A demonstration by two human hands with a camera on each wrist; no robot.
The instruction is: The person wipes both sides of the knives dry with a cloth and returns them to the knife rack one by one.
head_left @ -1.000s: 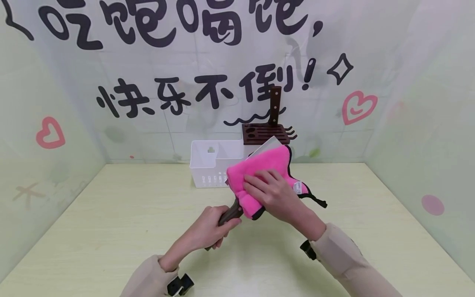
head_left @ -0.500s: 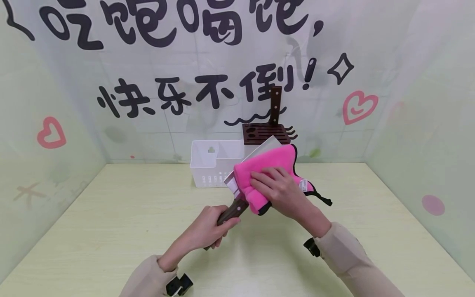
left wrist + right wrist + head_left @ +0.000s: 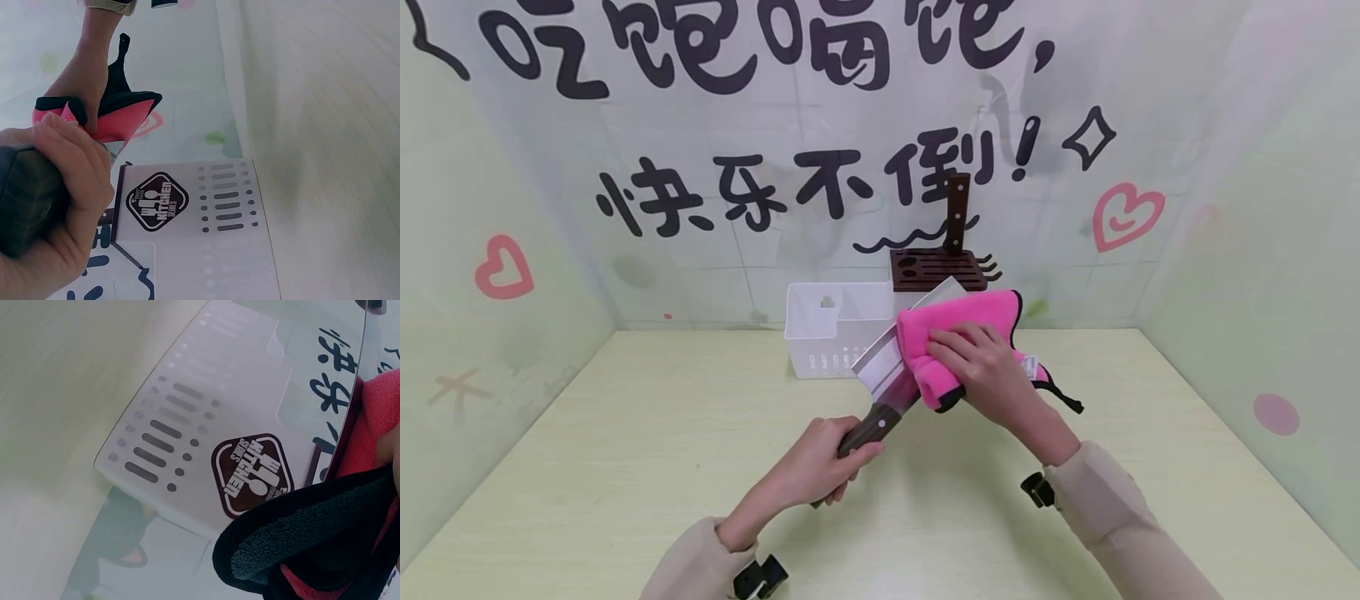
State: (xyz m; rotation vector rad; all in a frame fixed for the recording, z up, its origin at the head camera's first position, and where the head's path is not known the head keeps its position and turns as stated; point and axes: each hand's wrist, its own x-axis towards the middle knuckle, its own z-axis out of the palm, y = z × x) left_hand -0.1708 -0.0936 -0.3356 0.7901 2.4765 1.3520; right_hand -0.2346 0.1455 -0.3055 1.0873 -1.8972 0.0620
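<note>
My left hand (image 3: 823,462) grips the dark wooden handle of a cleaver (image 3: 880,367), its broad metal blade slanting up and to the right above the table. Over the far part of the blade lies a pink cloth (image 3: 955,321) with black edging and a hanging loop. My right hand (image 3: 988,367) presses this cloth against the blade with bent fingers, the thumb hidden. In the left wrist view the left hand (image 3: 69,194) curls round the dark handle end (image 3: 31,200). The right wrist view shows the cloth's dark grey underside (image 3: 306,525) close up.
A white plastic kitchen rack (image 3: 812,354) stands at the table's back, behind the blade. Its brown slotted top (image 3: 925,271) holds a knife with an upright brown handle (image 3: 956,212), and hooks stick out at its right. Printed walls enclose the pale table (image 3: 625,450).
My right hand has slid the pink cloth up and to the right along the blade, baring more metal near the handle. The left hand and cleaver stay almost still.
</note>
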